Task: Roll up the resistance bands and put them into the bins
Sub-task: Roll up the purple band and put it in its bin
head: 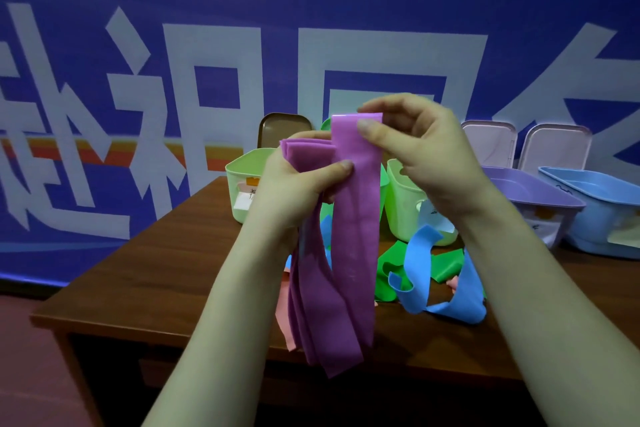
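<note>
A long purple resistance band point(349, 246) hangs in folded layers above the brown table point(166, 263). My left hand point(298, 184) grips its bunched folds, thumb pressed on the front. My right hand point(412, 149) pinches the band's top end between thumb and fingers, higher and to the right. On the table behind lie a blue band point(422, 270), a green band point(391, 274) and a pink band point(285, 315), loose and tangled. The bins stand in a row at the back: two light green ones point(242, 184) point(401, 208), a purple one point(533, 194) and a blue one point(595, 211).
Bin lids lean against the blue wall behind the bins: a brown one point(277, 128) and two pale ones point(491, 139) point(557, 146). The table's left edge and near edge drop to a dark reddish floor point(38, 374).
</note>
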Action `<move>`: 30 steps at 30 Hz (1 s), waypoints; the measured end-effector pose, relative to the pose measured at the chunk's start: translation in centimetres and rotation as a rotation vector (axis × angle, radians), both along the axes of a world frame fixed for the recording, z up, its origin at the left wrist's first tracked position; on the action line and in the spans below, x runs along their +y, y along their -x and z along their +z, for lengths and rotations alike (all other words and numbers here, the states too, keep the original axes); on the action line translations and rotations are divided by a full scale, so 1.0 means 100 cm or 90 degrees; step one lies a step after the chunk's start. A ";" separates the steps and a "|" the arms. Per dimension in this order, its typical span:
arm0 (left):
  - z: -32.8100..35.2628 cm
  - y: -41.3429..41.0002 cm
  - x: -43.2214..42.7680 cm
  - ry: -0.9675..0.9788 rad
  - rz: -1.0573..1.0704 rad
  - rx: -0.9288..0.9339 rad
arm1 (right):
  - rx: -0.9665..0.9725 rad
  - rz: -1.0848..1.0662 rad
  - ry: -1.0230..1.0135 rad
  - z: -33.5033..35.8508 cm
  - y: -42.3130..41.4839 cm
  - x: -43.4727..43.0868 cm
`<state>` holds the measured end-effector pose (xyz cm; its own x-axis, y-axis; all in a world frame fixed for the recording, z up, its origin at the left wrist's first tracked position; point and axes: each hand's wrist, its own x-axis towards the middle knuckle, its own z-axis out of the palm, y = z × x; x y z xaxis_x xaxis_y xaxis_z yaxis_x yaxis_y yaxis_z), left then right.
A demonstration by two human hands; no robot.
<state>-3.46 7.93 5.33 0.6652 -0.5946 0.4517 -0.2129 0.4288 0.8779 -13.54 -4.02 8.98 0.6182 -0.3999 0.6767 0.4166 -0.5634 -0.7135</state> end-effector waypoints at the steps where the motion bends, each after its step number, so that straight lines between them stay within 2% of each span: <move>1: 0.001 0.001 0.001 -0.005 -0.001 -0.003 | 0.006 -0.010 0.008 0.003 0.000 0.000; 6: 0.005 0.004 0.006 -0.018 -0.031 -0.023 | 0.061 -0.078 0.102 0.013 0.006 -0.003; 9: 0.011 -0.001 0.007 0.010 0.026 0.041 | 0.041 -0.110 0.131 0.022 0.019 -0.006; 14: 0.029 -0.010 0.004 0.067 -0.002 0.090 | 0.049 0.014 0.128 0.036 0.038 0.001; 21: 0.047 0.007 0.000 0.085 -0.040 0.046 | 0.037 0.027 0.165 0.049 0.050 0.010; 26: 0.051 0.020 0.003 0.019 -0.069 0.022 | 0.076 0.010 0.211 0.046 0.050 0.019; 30: 0.052 0.031 0.003 -0.039 -0.080 0.003 | 0.051 -0.049 0.244 0.044 0.050 0.022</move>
<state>-6.61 8.21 10.50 0.5861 -0.6996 0.4087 -0.1561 0.3975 0.9042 -18.55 -1.78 13.37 0.6530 -0.1753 0.7368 0.3143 -0.8224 -0.4742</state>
